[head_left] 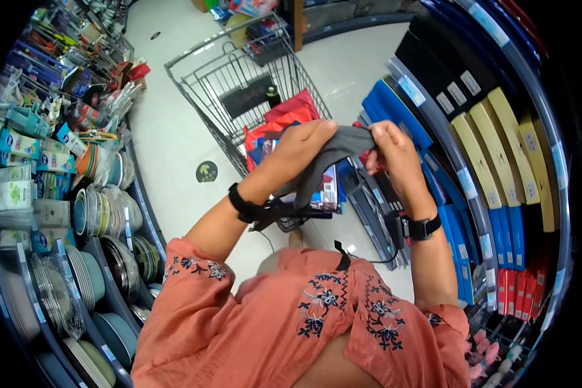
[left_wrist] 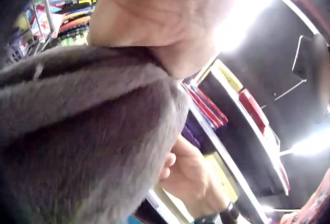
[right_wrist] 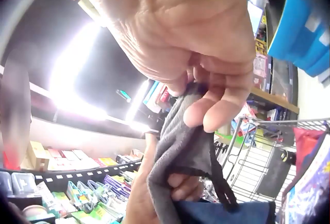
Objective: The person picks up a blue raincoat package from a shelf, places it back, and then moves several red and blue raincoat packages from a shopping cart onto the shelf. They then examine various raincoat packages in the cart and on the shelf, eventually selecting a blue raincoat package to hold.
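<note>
A piece of soft grey fabric (head_left: 323, 158) is stretched between my two hands above the shopping cart. My left hand (head_left: 304, 147) grips one side, and the fabric hangs below it in folds. At the other end, my right hand (head_left: 398, 152) pinches the edge between thumb and fingers. Close up in the right wrist view, the grey fabric (right_wrist: 180, 134) narrows up into those fingers, and a thin dark strip dangles from it. In the left wrist view the fabric (left_wrist: 82, 136) looks fuzzy and fills the lower left. Its full shape is hidden by folds and hands.
Ahead stands a wire shopping cart (head_left: 244, 97) holding a red package (head_left: 294, 111) and other goods. Shelves with stacked bowls (head_left: 87, 275) and packets line the left. Blue boxes (head_left: 394, 113) and yellow boxes (head_left: 478, 158) fill the right shelves. A floor sticker (head_left: 206, 172) lies left of the cart.
</note>
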Action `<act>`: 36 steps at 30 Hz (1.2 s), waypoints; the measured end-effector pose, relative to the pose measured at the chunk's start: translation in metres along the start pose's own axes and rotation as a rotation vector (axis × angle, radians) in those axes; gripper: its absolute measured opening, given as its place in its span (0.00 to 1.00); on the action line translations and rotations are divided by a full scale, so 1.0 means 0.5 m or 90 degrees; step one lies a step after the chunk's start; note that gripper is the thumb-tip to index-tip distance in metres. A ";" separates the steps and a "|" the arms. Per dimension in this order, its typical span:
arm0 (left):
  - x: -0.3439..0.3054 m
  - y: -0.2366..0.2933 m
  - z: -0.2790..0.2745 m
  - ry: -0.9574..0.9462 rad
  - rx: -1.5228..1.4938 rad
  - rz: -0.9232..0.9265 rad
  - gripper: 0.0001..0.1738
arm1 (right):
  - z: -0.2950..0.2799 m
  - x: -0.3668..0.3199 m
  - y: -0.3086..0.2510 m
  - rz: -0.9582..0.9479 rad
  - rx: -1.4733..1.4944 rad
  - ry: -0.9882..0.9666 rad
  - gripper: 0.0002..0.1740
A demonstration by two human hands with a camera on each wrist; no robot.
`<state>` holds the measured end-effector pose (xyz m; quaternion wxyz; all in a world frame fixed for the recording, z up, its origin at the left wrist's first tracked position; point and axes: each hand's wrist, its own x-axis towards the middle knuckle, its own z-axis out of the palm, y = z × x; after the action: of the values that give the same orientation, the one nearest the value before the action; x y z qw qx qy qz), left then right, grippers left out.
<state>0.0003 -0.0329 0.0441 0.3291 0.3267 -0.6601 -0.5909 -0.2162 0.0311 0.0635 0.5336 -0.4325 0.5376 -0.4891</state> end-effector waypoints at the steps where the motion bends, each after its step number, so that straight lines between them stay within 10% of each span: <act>1: 0.000 0.006 -0.034 -0.013 0.077 0.017 0.18 | 0.000 0.005 0.002 0.014 0.006 -0.030 0.15; 13: 0.136 -0.017 -0.280 -0.012 0.325 0.107 0.19 | 0.066 0.037 0.022 -0.006 0.022 0.015 0.21; 24: 0.323 0.012 -0.739 0.368 -0.239 0.238 0.16 | -0.067 -0.034 0.162 0.167 0.038 0.092 0.20; 30: 0.245 -0.306 -0.952 0.499 -0.183 -0.034 0.10 | -0.089 -0.073 0.206 0.243 0.032 0.088 0.18; 31: 0.227 -0.336 -0.924 0.643 -0.055 -0.225 0.14 | -0.085 -0.075 0.207 0.249 0.027 0.081 0.18; 33: 0.184 -0.385 -0.869 0.680 0.052 -0.238 0.22 | -0.077 -0.071 0.206 0.253 0.012 0.061 0.18; 36: 0.151 -0.380 -0.769 0.493 -0.036 -0.222 0.21 | -0.050 -0.054 0.201 0.244 -0.013 0.017 0.18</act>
<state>0.2809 -0.3288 -0.1085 0.4565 0.6222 -0.4062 -0.4894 -0.2340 0.0744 -0.0330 0.6055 -0.3212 0.6220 -0.3785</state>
